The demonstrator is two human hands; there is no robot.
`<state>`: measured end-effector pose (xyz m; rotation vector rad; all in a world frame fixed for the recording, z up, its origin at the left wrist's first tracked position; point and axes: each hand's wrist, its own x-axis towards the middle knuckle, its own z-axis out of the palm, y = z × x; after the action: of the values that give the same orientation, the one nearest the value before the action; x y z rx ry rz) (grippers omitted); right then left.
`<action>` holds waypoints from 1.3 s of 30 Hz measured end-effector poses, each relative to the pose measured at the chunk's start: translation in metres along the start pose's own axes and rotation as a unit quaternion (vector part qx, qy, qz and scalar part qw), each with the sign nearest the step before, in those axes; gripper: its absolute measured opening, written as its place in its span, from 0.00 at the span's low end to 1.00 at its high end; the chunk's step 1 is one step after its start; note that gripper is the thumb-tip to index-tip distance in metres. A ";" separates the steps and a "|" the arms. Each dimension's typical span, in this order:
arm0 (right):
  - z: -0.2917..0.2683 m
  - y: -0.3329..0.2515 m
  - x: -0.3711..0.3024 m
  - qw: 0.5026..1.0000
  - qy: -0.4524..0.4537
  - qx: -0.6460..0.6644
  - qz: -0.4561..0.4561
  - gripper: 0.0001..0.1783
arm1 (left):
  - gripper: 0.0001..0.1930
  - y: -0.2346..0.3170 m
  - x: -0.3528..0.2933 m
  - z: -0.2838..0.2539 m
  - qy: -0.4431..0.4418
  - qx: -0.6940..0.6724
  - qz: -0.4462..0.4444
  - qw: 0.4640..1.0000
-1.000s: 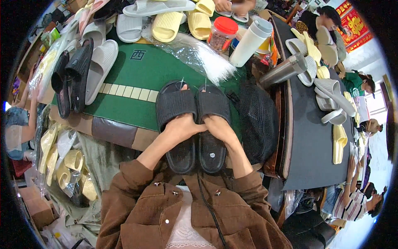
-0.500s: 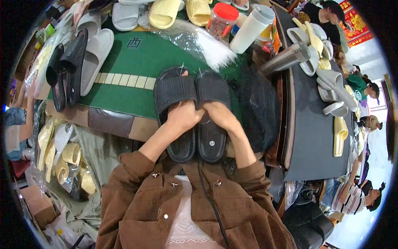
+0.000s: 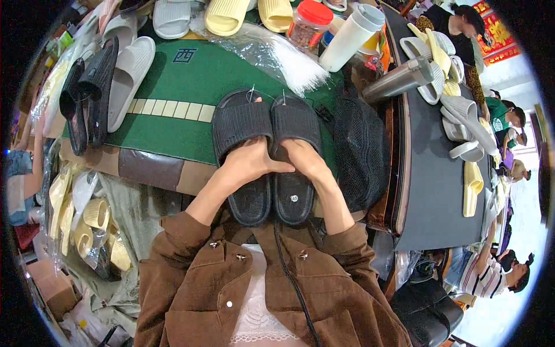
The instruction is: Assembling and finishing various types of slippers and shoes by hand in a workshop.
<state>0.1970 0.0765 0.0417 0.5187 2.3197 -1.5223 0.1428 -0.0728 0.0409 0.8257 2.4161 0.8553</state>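
Observation:
Two black slippers with ribbed straps lie side by side in front of me, toes pointing away. My left hand (image 3: 247,163) reaches under the strap of the left slipper (image 3: 241,122), its thumb stretched across toward the other one. Under the strap of the right slipper (image 3: 296,122) is my right hand (image 3: 306,157), its fingers mostly hidden. A fingertip shows at the left slipper's toe opening. Thin clear plastic tag fasteners (image 3: 251,93) stick up at the toe ends. A small round white sticker (image 3: 294,198) sits on the right slipper's heel.
A green mat (image 3: 179,75) with a row of pale tiles (image 3: 170,110) covers the table. White plastic fasteners (image 3: 300,69), a red-lidded jar (image 3: 309,24), a white tumbler (image 3: 351,37) and a steel flask (image 3: 399,80) stand beyond. Black mesh (image 3: 361,150) lies at right. More slippers (image 3: 130,81) surround.
My left thumb has stretched out from the closed grip toward the right slipper. Both hands stay under the straps, and the slippers have barely shifted.

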 end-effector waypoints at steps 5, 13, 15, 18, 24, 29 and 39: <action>0.001 0.015 0.008 0.998 0.024 -0.005 -0.056 0.23 | 0.42 0.012 0.004 -0.007 -0.078 0.007 -0.045 0.996; 0.011 0.010 -0.032 0.937 0.160 -0.174 -0.258 0.15 | 0.39 0.003 0.002 0.010 0.026 -0.016 -0.058 0.998; 0.000 -0.005 -0.047 0.913 0.173 -0.156 -0.334 0.12 | 0.31 -0.006 0.002 0.021 0.087 0.000 -0.012 0.996; -0.026 -0.036 -0.051 0.968 0.121 -0.006 -0.222 0.09 | 0.46 0.002 0.003 0.010 0.026 -0.004 -0.024 0.999; -0.052 -0.034 0.070 0.943 0.207 -0.051 -0.255 0.16 | 0.34 0.004 0.005 0.018 0.037 0.018 -0.053 0.998; -0.040 -0.032 0.117 0.955 0.176 -0.085 -0.225 0.21 | 0.35 0.000 0.011 0.021 0.027 -0.001 -0.049 0.998; -0.022 -0.057 0.106 0.941 0.167 -0.003 -0.294 0.16 | 0.32 -0.001 0.003 0.019 0.088 0.022 -0.019 0.996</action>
<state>0.0752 0.0890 0.0484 0.0730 2.9265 -1.7818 0.1510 -0.0639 0.0260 0.7463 2.6019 0.8975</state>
